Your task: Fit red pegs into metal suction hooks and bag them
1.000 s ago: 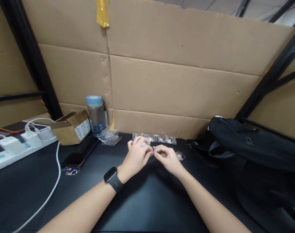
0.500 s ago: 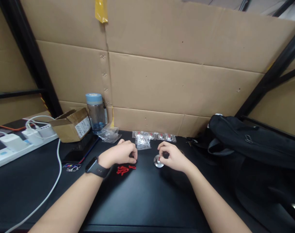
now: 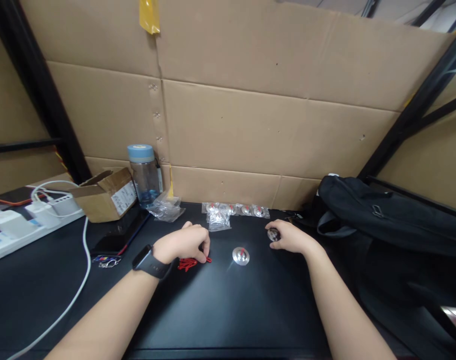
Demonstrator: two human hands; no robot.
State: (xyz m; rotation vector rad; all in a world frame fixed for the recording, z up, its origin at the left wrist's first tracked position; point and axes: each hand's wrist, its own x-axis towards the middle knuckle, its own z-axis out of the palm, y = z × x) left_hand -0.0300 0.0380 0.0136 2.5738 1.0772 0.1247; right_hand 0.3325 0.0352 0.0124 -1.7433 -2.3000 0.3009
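My left hand, with a dark watch on its wrist, pinches the end of a red cord beside a small heap of red cords. My right hand has its fingers round a small dark, shiny round object at the right. Between the hands a silver disc with a red mark on top lies flat on the black table. Farther back, several similar discs in clear plastic bags lie in a row, with another clear bag in front.
At the left are a power strip with white cables, an open cardboard box, a blue-lidded bottle, a dark phone and a crumpled bag. A black backpack fills the right side. Cardboard stands behind.
My right hand has moved right, off the silver disc, and now has the dark round object. The fingers of my left hand have come down onto the end of the red cord.
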